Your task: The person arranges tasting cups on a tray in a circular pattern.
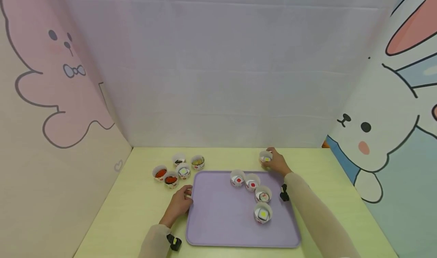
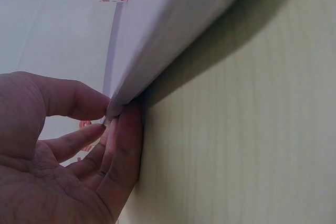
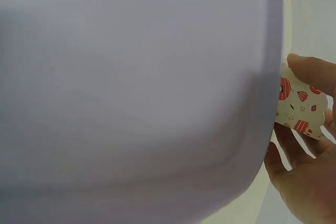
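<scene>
At the left rim of the lilac tray (image 1: 218,216), my left hand (image 1: 179,203) pinches the edge; the left wrist view has the thumb and fingers (image 2: 126,150) meeting at the tray's rim (image 2: 152,56). Past the tray's back right corner, my right hand (image 1: 278,162) holds a small patterned paper cup (image 1: 264,156) with a yellow patch inside. Red prints cover that cup's side (image 3: 299,100) in the right wrist view, the thumb and fingers around it. On the tray's right half stand several similar cups, among them one with a yellow patch (image 1: 263,213) and one with a red patch (image 1: 252,182).
Left of the tray's back corner, several more paper cups cluster on the table (image 1: 119,212). Two contain something red, like this cup (image 1: 171,180), and another cup (image 1: 197,162) has yellowish-green contents. A white back wall (image 1: 222,79) and cartoon-printed side walls enclose the table.
</scene>
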Demonstrator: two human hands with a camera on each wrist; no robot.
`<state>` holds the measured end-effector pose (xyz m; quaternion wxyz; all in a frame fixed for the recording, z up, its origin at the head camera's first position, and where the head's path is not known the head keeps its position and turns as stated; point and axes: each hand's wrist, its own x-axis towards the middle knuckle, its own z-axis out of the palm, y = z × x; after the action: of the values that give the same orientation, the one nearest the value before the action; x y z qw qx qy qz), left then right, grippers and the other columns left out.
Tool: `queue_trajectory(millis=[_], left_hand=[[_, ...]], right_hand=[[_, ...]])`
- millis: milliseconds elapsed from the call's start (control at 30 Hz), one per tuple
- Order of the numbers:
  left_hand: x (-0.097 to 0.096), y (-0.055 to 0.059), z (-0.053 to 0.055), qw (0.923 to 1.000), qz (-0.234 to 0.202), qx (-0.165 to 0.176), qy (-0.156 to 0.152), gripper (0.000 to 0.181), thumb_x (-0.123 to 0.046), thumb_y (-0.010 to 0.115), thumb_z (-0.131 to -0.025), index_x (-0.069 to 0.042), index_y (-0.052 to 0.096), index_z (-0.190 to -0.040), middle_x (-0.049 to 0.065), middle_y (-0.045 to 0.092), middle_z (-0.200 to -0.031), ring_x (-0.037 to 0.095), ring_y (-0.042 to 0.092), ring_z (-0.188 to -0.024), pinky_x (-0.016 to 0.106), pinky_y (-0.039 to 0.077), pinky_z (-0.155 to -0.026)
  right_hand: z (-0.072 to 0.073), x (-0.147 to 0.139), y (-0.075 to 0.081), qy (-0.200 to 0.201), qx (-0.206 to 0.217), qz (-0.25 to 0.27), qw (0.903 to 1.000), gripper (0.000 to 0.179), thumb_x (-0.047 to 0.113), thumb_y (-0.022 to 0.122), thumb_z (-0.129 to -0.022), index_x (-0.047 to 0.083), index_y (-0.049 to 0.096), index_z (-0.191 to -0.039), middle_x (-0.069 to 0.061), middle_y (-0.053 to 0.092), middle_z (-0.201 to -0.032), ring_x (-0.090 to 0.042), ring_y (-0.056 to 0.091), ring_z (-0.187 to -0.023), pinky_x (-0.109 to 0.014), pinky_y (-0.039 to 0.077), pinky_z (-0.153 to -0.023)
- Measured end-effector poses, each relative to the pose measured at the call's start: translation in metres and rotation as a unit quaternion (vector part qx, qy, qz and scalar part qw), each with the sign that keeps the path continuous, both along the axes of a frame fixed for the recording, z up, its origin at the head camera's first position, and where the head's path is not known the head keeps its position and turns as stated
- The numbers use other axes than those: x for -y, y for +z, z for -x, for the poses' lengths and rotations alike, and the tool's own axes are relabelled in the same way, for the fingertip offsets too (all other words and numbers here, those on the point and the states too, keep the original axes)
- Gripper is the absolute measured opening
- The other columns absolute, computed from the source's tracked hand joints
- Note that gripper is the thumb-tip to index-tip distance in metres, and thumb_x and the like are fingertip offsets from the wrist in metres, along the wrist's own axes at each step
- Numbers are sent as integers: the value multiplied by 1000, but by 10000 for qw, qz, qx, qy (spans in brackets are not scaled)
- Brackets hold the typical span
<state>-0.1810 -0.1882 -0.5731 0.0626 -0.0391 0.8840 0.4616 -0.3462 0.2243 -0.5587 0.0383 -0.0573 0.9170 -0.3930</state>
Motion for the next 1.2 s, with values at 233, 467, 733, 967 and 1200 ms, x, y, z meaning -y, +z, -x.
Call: queue_trajectory(millis=[233,467,733,967,1200], left_hand=[[-1,0,1,10000,16,-49,16,53,0,58,-80,-1,55,-132,13,63,-108,16,60,-80,29,49,-60],[0,0,2,10000,13,49,22,53,0,58,-80,-2,54,-133,12,63,-108,16,60,-81,29,49,-61],[1,-1,4,10000,84,50,15,54,0,58,-79,-2,54,-133,12,63,-108,15,61,-81,29,49,-60],[1,0,5,9999,95,4,56,54,0,58,-80,-2,55,-133,13,63,-109,16,61,-81,28,49,-62],[1,-1,3,9999,67,82,33,53,0,58,-80,-2,54,-134,13,63,-109,16,61,-82,29,49,-62]], right_hand=[[-8,-7,5,-65,-116,-48,9999,68,20,73,-86,2,38,-140,-32,48,-139,-41,57,-109,-50,47,-89],[-14,-17,19,-51,-163,51,9998,70,25,71,-88,2,34,-144,-33,42,-144,-47,53,-119,-55,45,-94],[-20,-22,40,-84,-363,8,9993,72,28,72,-87,5,35,-144,-33,42,-144,-46,55,-115,-52,47,-88],[-28,-24,54,-43,-357,-18,9994,73,29,72,-87,6,34,-145,-31,42,-146,-46,54,-118,-52,48,-87],[-43,-23,62,47,-475,-167,9987,73,31,74,-86,8,37,-144,-31,42,-146,-43,58,-109,-46,49,-80]])
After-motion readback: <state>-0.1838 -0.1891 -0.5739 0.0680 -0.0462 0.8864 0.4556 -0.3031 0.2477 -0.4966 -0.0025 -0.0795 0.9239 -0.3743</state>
